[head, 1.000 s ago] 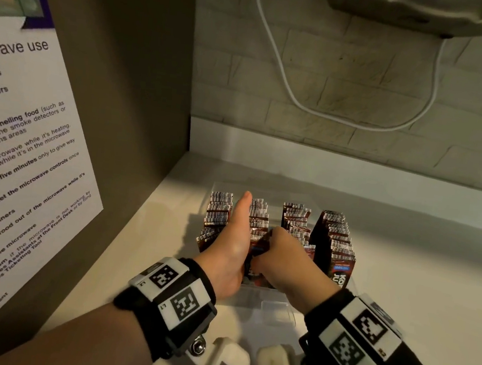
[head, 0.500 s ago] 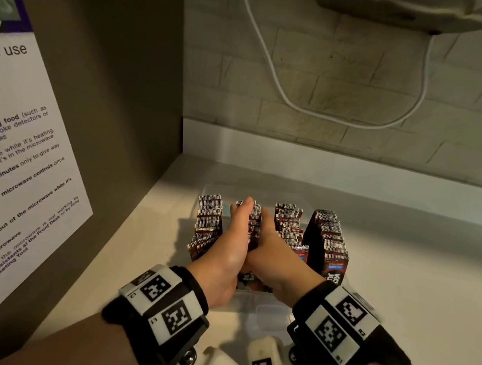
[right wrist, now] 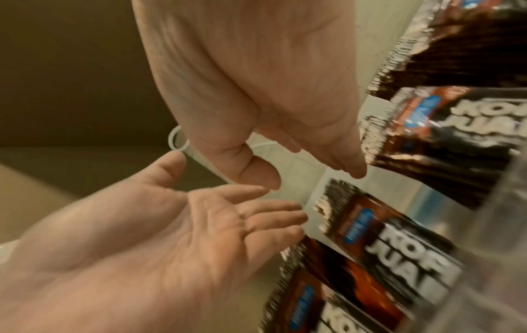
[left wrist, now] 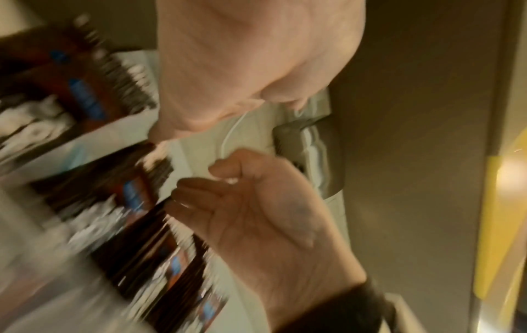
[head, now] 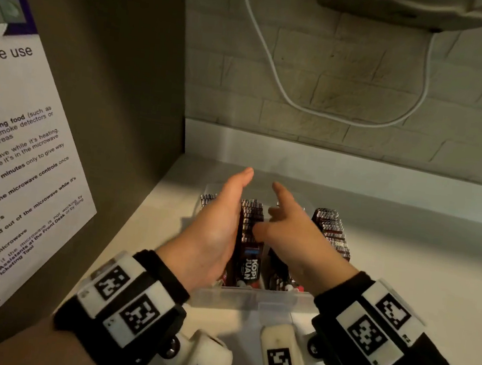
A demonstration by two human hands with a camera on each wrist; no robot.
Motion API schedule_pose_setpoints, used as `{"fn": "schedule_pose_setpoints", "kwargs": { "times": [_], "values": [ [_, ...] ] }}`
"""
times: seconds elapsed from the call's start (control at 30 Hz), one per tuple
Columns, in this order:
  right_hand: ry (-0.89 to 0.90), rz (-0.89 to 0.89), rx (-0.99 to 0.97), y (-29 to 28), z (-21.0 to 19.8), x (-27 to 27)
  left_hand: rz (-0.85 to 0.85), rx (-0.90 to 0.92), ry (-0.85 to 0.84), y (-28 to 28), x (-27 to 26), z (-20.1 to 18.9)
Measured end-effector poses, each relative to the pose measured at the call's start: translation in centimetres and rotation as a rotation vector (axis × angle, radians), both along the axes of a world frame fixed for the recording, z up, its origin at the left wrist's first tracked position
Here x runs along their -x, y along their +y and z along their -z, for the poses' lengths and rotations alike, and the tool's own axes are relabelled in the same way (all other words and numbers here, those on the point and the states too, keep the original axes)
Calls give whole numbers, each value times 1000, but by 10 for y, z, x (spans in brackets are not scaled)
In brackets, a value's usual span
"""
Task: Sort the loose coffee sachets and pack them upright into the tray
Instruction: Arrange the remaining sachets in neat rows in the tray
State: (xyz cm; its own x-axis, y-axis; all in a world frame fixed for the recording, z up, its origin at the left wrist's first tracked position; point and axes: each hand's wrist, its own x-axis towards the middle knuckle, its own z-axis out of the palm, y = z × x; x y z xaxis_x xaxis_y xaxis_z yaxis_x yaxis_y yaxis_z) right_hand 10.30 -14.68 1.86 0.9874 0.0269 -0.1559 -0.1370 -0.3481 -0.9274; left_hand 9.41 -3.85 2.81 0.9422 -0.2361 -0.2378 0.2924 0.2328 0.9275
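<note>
**Both hands open above the packed tray**

The left hand (head: 216,227) was held flat and on edge, fingers straight and together, pointing away from the person, its palm facing the second row of sachets. It gripped nothing. The right hand (head: 290,236) hovered just beside it, palm turned inward, index finger stretched forward and the other fingers loosely bent; it too was released and held nothing. In the right wrist view the two palms faced each other with a small gap between the fingertips. Both wrists wore black bands with white marker blocks.

Under the hands, the clear plastic tray (head: 253,299) sat on a pale worktop (head: 405,261) in a corner. A dark cabinet side with a printed microwave notice (head: 10,162) stood to the left, and a brick-patterned wall with a white cable (head: 266,53) looped across it rose behind.

The coffee sachets (head: 333,232) stood upright in the tray in four rows running front to back, long axes vertical, crimped top edges up. The front sachet (head: 249,266) of the second row showed its printed face toward the person.
</note>
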Motion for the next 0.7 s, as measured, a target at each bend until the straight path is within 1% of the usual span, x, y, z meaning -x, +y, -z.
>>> {"fn": "schedule_pose_setpoints", "kwargs": {
  "times": [0.07,0.17,0.23,0.3,0.4,0.47,0.53,0.7],
  "values": [
    [-77,36,-11,-3,-7,0,-14,-15,-115,14,-2,-5],
    [-167,79,-49,-3,-12,0,-216,-148,-248,37,-9,-6],
    [-168,58,-76,0,-13,3,-335,-249,-234,49,-13,3],
    [-147,15,-84,5,-14,6,-388,-300,-113,59,-10,16],
    [-94,-20,-99,15,-12,8,-289,-316,97,63,2,37],
    [-63,-26,-108,24,-9,7,-225,-294,166,62,8,53],
    [-36,-41,-104,31,-6,5,-174,-280,167,58,12,61],
    [42,-88,-103,47,9,-2,-76,-353,44,50,17,76]
  ]
}}
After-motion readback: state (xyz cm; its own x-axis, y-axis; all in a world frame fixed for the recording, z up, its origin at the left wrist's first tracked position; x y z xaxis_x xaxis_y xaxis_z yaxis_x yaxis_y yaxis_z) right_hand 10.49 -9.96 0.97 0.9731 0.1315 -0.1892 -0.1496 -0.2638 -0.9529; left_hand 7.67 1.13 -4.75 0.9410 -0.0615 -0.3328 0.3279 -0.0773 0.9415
